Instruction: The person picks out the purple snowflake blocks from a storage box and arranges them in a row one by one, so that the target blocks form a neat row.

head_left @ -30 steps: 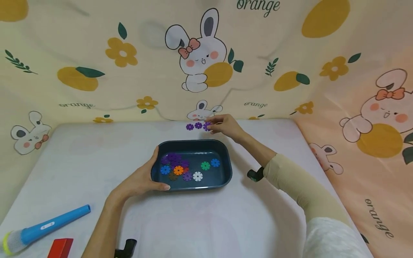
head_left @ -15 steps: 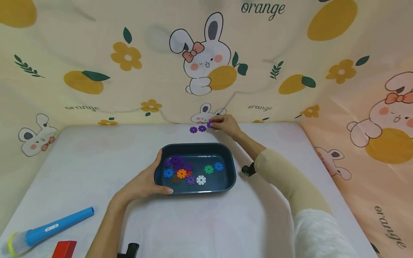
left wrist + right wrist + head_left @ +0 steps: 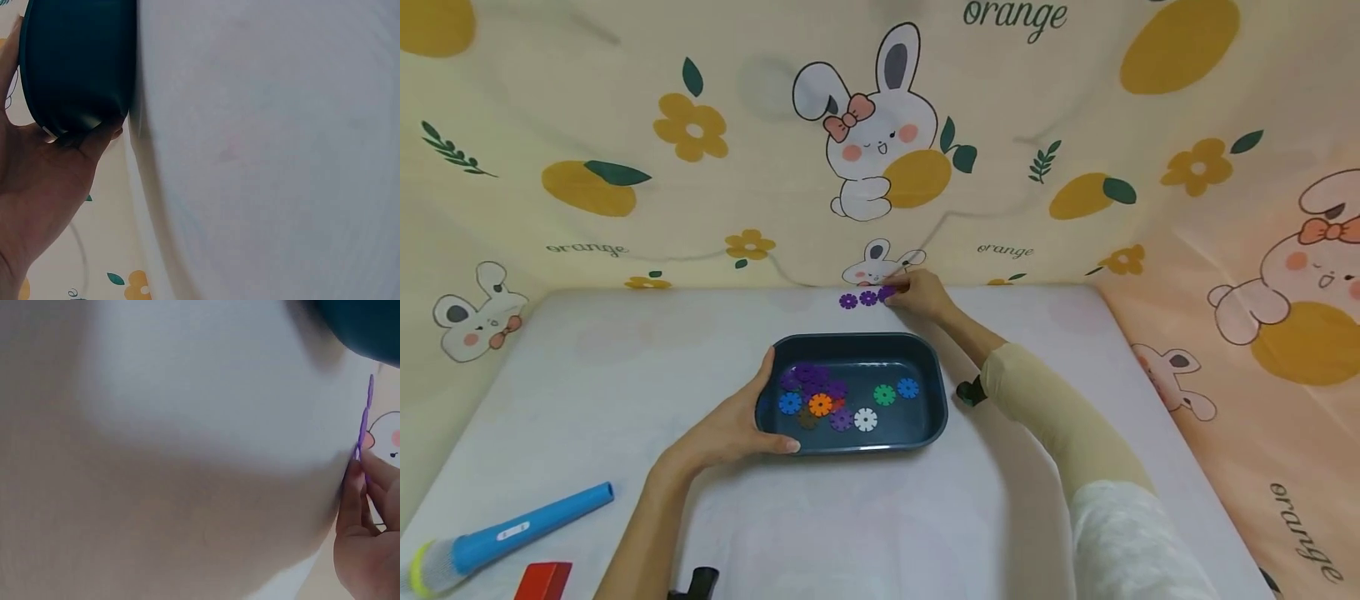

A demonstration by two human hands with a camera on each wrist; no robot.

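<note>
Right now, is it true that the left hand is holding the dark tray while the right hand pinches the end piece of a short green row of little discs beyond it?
Almost: the row of discs is purple, not green, as the head view shows. The left hand does hold the dark tray, and the right hand pinches the row's end piece beyond it.

A blue microphone (image 3: 535,524) lies slantwise at the near left of the white table (image 3: 887,525), its mesh head (image 3: 441,563) pointing left. Just beside it, nearer, is a red block (image 3: 544,581), partly out of view. Beyond the table's far edge hangs a cream cloth (image 3: 700,204) printed with rabbits (image 3: 859,198), yellow flowers (image 3: 692,129), oranges (image 3: 917,179) and green leaves (image 3: 616,172), turning peach toward the right.
</note>
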